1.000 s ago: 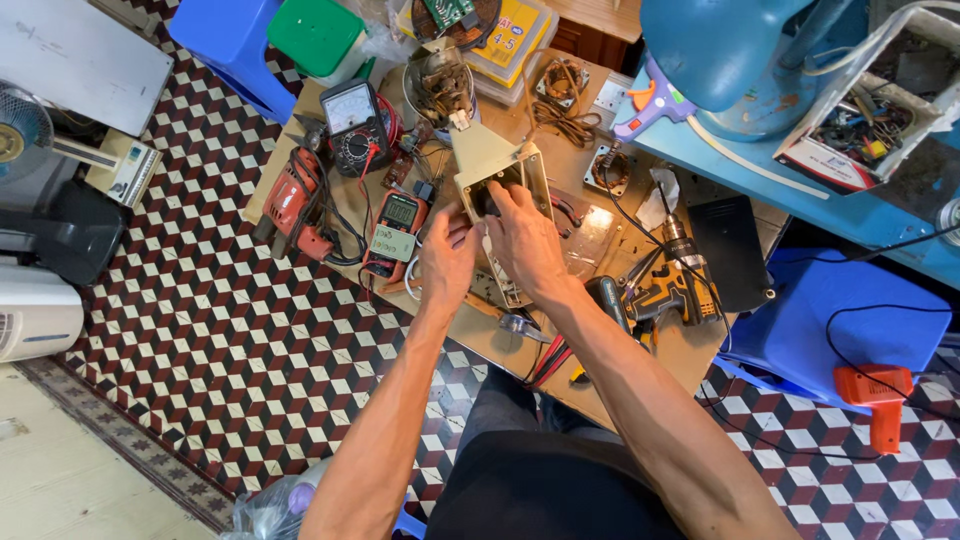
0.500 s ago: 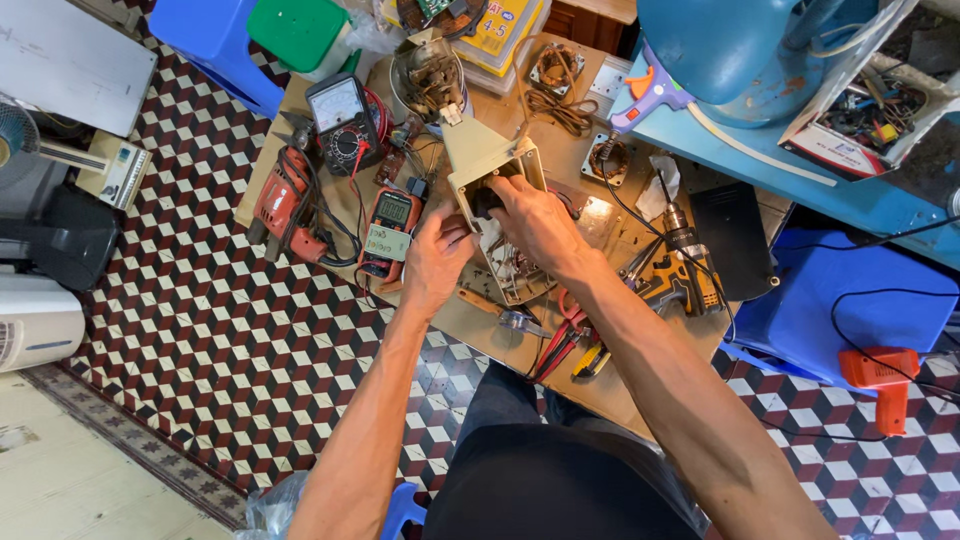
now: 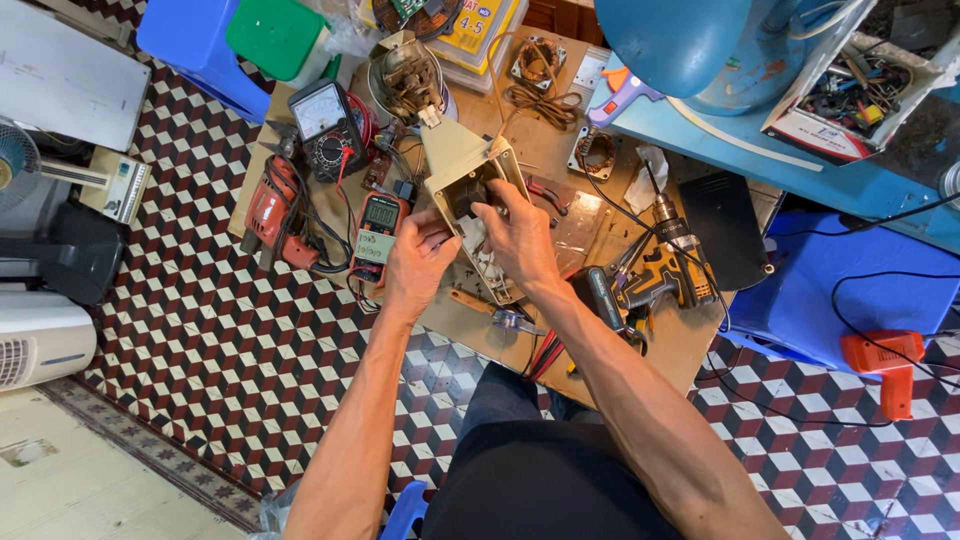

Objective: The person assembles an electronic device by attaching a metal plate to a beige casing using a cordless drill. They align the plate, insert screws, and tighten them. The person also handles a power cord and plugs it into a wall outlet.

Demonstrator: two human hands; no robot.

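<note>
My left hand (image 3: 415, 262) rests against the near left edge of the open cream plastic housing (image 3: 470, 190), which lies tilted on the low wooden surface (image 3: 690, 340) in front of my knees. That hand's grip is curled, fingers bent toward the housing's side wall, but I cannot tell whether they pinch anything. My right hand (image 3: 520, 240) lies over the open top of the housing, fingertips reaching into its dark inside; its grip is half bent, and what it touches in there is hidden.

Just left of my left hand lies an orange-edged digital meter (image 3: 378, 235), and beyond it a black dial meter with a white face (image 3: 322, 122). A red power drill (image 3: 268, 208) lies at the left edge of the surface. To the right of my right forearm lies a yellow and black cordless drill (image 3: 668, 272). A wooden-handled screwdriver (image 3: 482, 305) lies near my left wrist.
</note>
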